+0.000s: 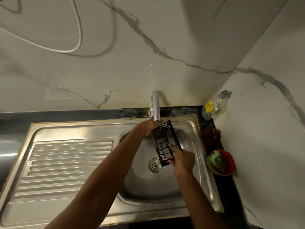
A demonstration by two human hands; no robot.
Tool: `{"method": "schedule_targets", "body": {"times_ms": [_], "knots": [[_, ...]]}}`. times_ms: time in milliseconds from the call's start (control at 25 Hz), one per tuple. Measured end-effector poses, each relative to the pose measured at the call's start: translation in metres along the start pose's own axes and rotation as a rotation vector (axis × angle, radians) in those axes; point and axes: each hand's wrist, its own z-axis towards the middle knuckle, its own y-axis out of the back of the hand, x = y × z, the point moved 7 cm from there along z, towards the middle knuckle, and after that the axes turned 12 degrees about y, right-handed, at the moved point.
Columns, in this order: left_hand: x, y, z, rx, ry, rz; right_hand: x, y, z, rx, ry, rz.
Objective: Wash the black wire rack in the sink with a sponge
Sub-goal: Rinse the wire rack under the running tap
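The black wire rack [162, 142] hangs tilted over the steel sink basin [189, 187], just under the tap spout [156, 106]. My left hand [148, 128] grips the rack's far end beneath the spout. My right hand [182, 159] holds its near end, thumb on the wire and fingers curled under the frame. A green sponge [217, 161] lies in a red bowl [230, 162] on the counter to the right of the sink, in neither hand.
A ribbed drainboard [66, 166] takes the sink's left half, and the drain [154, 165] sits below the rack. A clear soap bottle [214, 105] stands in the back right corner. A brown rag [212, 136] lies beside the sink. Marble walls close the back and right.
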Motion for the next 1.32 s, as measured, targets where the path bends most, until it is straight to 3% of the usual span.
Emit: {"method": "schedule_targets", "body": {"times_ms": [160, 320, 520, 880, 1040, 1160, 1320], "knots": [[0.009, 0.001, 0.005, 0.067, 0.136, -0.068, -0.004, 0.003, -0.003, 0.000, -0.006, 0.012], [0.010, 0.003, 0.007, 0.101, 0.153, -0.156, 0.000, 0.009, -0.003, -0.002, -0.003, 0.039], [0.001, -0.007, 0.004, 0.110, 0.121, 0.170, 0.002, 0.016, -0.003, 0.039, -0.035, 0.079], [0.003, 0.002, 0.039, -0.022, 0.136, 0.323, -0.004, 0.022, -0.006, 0.065, -0.122, 0.148], [-0.010, 0.007, 0.022, -0.020, 0.050, -0.022, -0.003, 0.014, -0.005, 0.074, -0.161, 0.177], [-0.007, 0.007, 0.016, -0.015, 0.001, 0.084, -0.005, 0.007, -0.008, 0.087, -0.181, 0.187], [0.005, 0.022, 0.013, -0.116, -0.046, -0.268, -0.015, 0.005, -0.009, 0.098, -0.291, 0.373]]}}
